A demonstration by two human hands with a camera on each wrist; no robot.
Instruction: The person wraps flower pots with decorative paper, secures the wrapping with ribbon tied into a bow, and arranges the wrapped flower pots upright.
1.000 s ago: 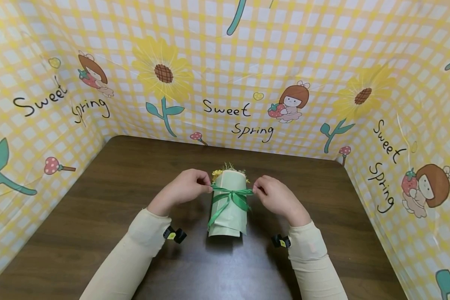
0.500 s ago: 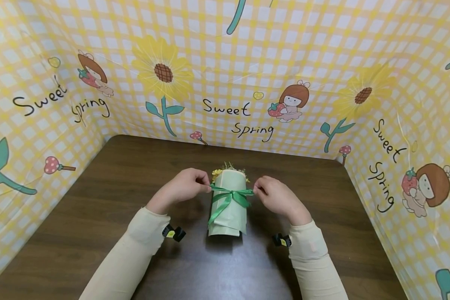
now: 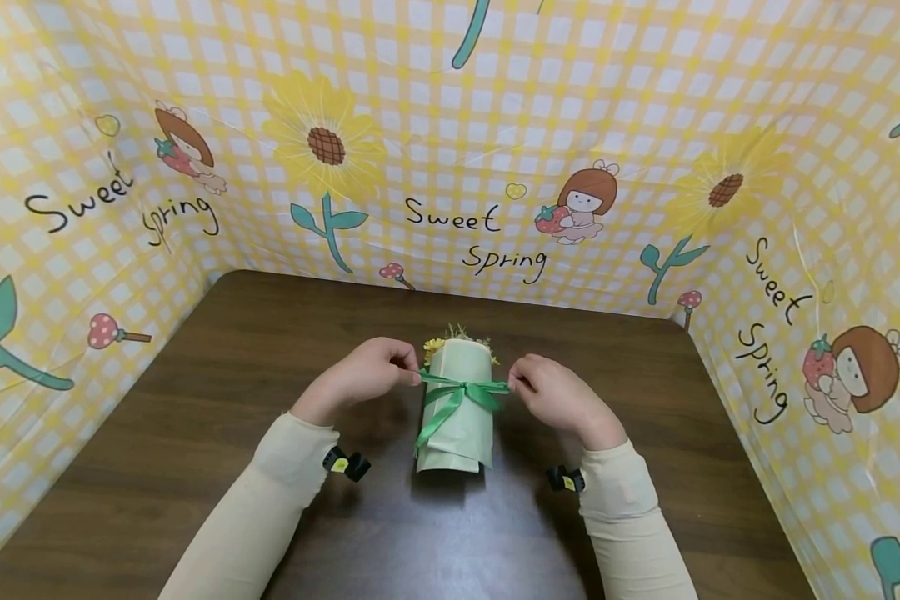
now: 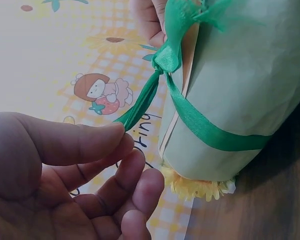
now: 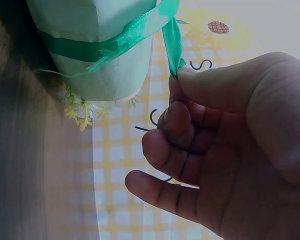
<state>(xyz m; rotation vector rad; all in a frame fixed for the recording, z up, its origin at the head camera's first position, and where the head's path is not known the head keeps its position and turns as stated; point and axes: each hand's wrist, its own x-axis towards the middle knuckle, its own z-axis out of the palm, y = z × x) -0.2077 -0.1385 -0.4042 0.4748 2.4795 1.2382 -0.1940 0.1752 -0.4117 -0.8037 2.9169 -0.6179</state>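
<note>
A bouquet rolled in pale green wrapping paper (image 3: 461, 446) lies on the table, its yellow flowers (image 3: 433, 348) showing at the far end. Around it runs a green ribbon (image 3: 461, 390), knotted on top, with a tail hanging toward the near end. My left hand (image 3: 375, 371) pinches a ribbon loop between thumb and forefinger on the left side; the left wrist view shows the knot (image 4: 165, 59) beyond it. On the other side my right hand (image 3: 558, 396) pinches the opposite loop the same way. A frayed ribbon end (image 5: 102, 62) shows in the right wrist view.
The dark wooden table (image 3: 232, 417) is enclosed at the back and both sides by a yellow checked cloth (image 3: 450, 125) with printed flowers and lettering. A small black camera (image 3: 347, 464) sits at the left wrist, another camera (image 3: 566, 477) at the right.
Both hands have drawn very slightly apart, and the ribbon between them looks a little tauter across the bouquet. The bouquet stays in place.
</note>
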